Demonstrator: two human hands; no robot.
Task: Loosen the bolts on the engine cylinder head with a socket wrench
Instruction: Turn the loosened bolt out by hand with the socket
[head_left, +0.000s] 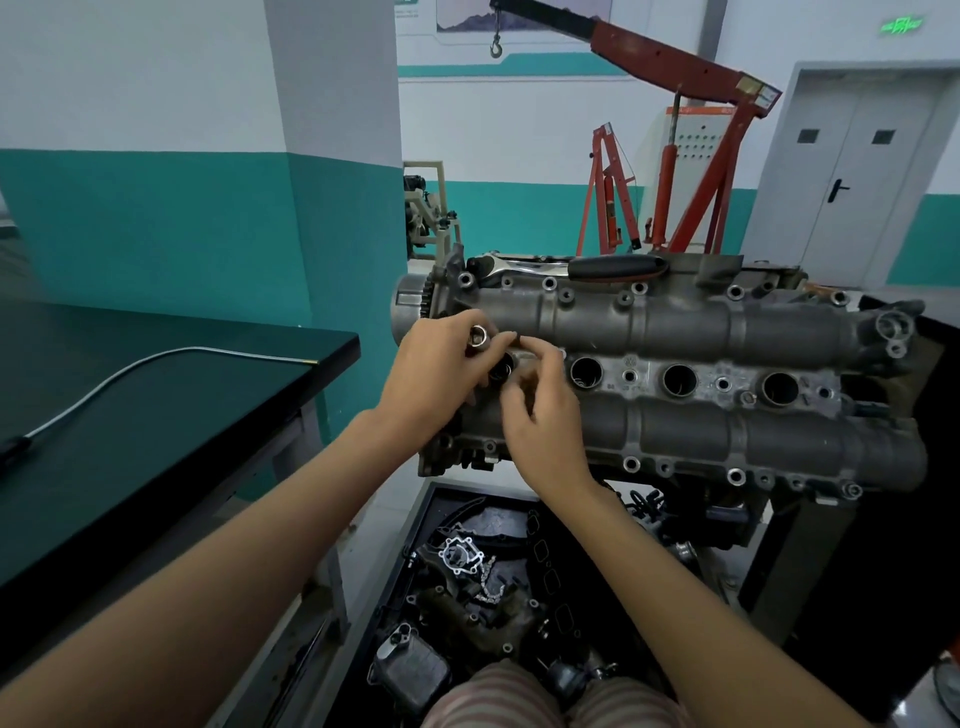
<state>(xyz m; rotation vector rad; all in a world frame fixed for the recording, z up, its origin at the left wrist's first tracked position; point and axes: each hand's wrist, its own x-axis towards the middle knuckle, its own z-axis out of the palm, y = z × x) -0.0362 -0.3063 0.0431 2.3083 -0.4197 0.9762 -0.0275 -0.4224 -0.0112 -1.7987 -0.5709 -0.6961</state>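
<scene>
Cylinder head (675, 332) sits on a stand right of the dark bench (156, 395), long axis running left to right across our view, four plug wells in a row along the middle, top face up and tipped slightly toward us. Socket wrench (582, 266) lies untouched along the far edge of the head, parallel to it, ratchet end to the left, black grip to the right. Our left hand (441, 374) has fingers curled round a small chrome socket (478, 332), open end facing up toward us; our right hand (540, 410) pinches a small dark piece (514, 340) just beside that socket, what it is we cannot tell. Both hands hover over the leftmost well. We judge the socket light, hard and smooth, likely to slip from oily fingers, best held round its barrel. The wrench looks stiff and fairly heavy; take it at the rubber grip for leverage. Bolt heads (631, 463) dot the near and far flanges.
</scene>
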